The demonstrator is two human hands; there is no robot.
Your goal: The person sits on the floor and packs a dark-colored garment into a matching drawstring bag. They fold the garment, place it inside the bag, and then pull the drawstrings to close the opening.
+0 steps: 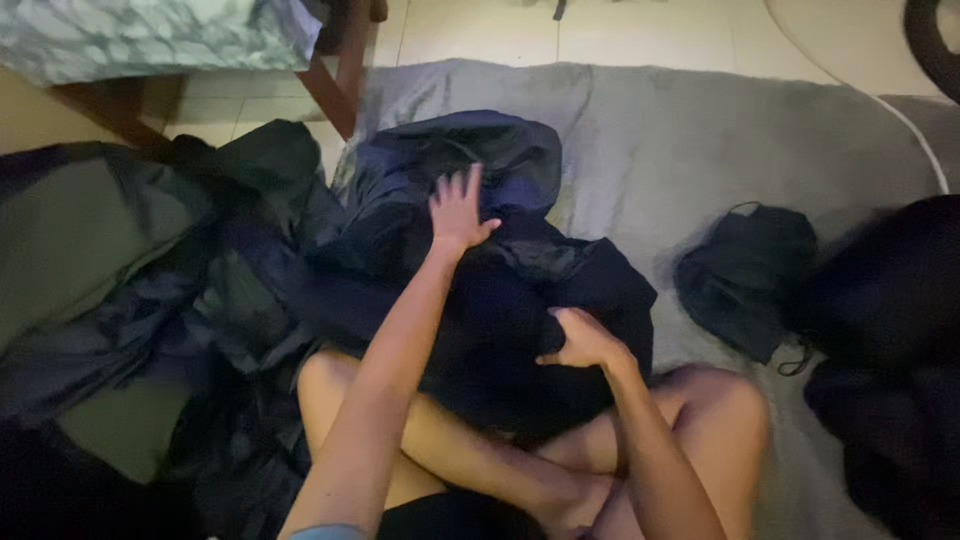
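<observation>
While the person sits cross-legged on the floor, work looks mid-way through flattening or folding a dark garment [520, 300] bunched over the knees. Judgement only: smoothing stage, no fold yet made.

Left to right:
- Far left: heap of dark green and navy cloth [130, 280], spilling toward the lap, overlapping the garment's left side. No free room there.
- Above it: wooden furniture legs [335, 95] under a patterned cover [150, 35], near the mat's top left corner. Hard edge, limits any spread that way.
- Left hand [458, 212]: fingers spread wide, palm flat on the garment's upper part, pressing, gripping nothing.
- Right hand [580, 340]: fingers curled shut on a bunch of the garment near the lap.
- Grey mat [690, 140] underneath; open stretch above and right of the garment, the only clear run.
- Small black bundle [750, 275] on the mat, apart from the garment.
- Far right: another dark pile [890, 340], just beside the bundle; a thin white cord [915, 130] curves along the mat's edge.

Next move, I'd judge: needs the cloth drawn up and right onto the open mat, left hand pinning, right hand pulling. Watch for a snag with the left heap.
</observation>
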